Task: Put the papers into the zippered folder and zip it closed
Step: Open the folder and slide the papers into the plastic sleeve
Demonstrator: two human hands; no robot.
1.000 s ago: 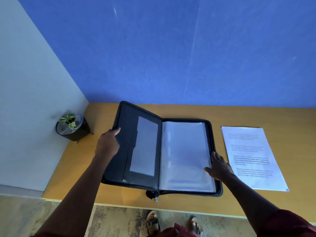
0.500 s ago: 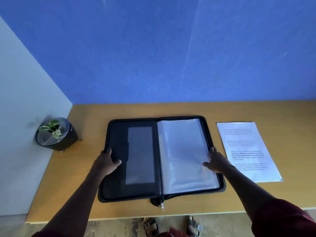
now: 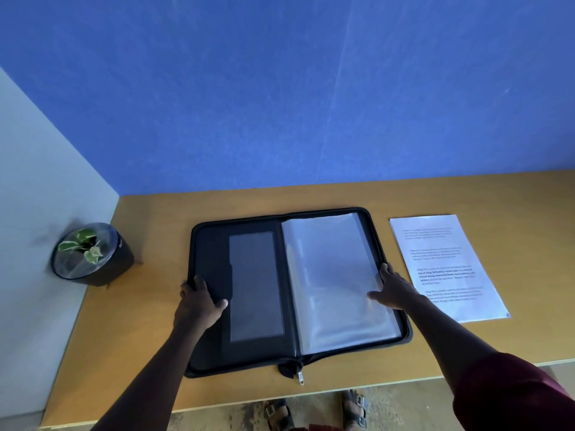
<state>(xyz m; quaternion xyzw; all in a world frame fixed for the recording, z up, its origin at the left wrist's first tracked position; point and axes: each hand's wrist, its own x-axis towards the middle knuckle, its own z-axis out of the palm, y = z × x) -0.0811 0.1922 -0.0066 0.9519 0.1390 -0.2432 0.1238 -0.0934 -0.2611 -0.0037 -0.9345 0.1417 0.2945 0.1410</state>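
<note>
Lying open and flat on the tan wooden worktop (image 3: 311, 194), the black zippered fabric folder (image 3: 211, 244) is showing both inner faces: a dark left panel carrying a grey translucent rectangular pocket (image 3: 255, 286), and a right half filled with clear plastic sleeves (image 3: 336, 275). The silver metal zipper pull (image 3: 301, 378) is hanging at the near end of the spine, just over the folder's front edge. The left hand (image 3: 199, 301) is gripping the folder's left edge, fingers wrapping over the rim and thumb lying across the inner panel. The right hand (image 3: 393, 287) is resting on the right edge of the sleeves, fingers relaxed and lightly spread, thumb pointing inward along the plastic. The white printed paper sheets (image 3: 448, 265) are lying flat on the worktop just beside the folder's right edge, apart from it, text facing up. A small green-and-white leafed plant in a round black pot (image 3: 90, 255) is standing near the worktop's left edge, against the pale side wall (image 3: 37, 188). A blue wall (image 3: 280, 88) is rising behind the worktop. Two sandalled feet (image 3: 314, 410) are showing below its front edge.
</note>
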